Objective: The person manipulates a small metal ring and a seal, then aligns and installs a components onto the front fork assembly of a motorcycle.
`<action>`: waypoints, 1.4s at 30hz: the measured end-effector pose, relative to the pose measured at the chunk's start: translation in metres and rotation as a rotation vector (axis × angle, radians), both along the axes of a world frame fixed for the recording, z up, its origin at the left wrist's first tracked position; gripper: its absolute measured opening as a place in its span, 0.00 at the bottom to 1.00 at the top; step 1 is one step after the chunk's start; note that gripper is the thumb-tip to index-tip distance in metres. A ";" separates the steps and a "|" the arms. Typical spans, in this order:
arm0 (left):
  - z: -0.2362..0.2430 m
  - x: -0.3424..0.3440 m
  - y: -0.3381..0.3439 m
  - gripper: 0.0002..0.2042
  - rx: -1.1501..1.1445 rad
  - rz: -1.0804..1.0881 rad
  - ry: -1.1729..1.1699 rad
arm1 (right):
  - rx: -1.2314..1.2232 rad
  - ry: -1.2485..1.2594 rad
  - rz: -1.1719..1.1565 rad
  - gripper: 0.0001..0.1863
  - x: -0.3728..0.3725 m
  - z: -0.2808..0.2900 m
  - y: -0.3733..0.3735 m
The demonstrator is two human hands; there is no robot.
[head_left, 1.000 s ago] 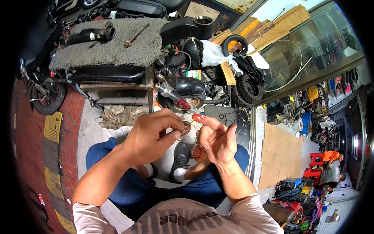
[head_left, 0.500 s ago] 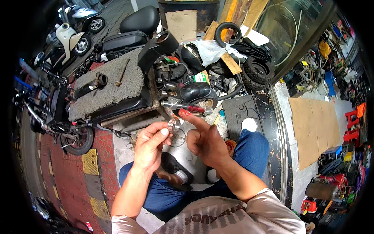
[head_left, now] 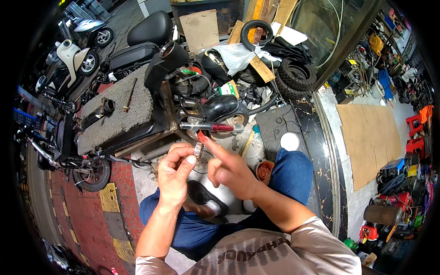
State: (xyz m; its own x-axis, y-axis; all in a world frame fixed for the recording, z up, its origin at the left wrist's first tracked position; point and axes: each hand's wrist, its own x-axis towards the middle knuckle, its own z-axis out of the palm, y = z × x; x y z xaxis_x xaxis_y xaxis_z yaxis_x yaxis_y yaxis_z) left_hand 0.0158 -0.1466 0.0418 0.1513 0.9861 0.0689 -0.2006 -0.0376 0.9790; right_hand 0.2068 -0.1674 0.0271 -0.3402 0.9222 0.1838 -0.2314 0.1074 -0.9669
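My left hand (head_left: 175, 178) pinches a silver roller bearing (head_left: 198, 150), held upright between thumb and fingers. My right hand (head_left: 229, 169) has its index finger stretched to the bearing’s top edge, with red grease (head_left: 202, 136) on the fingertip. Its other fingers are loosely curled and I see nothing held in them. A round tub of red grease (head_left: 264, 169) sits beside my right knee. Just beyond both hands lies a silver and red cylindrical part (head_left: 220, 128), like a fork or shock tube.
A carpet-covered bench (head_left: 126, 128) at left carries metal parts. Behind are jumbled scooter parts (head_left: 220, 109), tires (head_left: 293, 78) and boards (head_left: 262, 69). A round white object (head_left: 289, 141) lies at right, near a cardboard sheet (head_left: 366, 142). Scooters (head_left: 73, 64) stand at upper left.
My head view has swung. My left hand has turned fingers-up with the bearing. My right index finger has moved left, from apart to the bearing’s top edge.
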 end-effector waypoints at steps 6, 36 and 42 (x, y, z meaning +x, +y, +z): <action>-0.002 -0.002 -0.001 0.08 0.018 0.012 0.031 | 0.238 -0.534 -0.114 0.49 0.007 0.026 -0.007; -0.002 -0.013 -0.005 0.07 0.177 0.062 0.197 | 0.840 -1.412 -0.147 0.36 -0.002 0.057 -0.006; -0.004 -0.016 -0.004 0.07 0.177 0.034 0.131 | 0.452 -0.975 -0.066 0.31 0.011 0.067 -0.007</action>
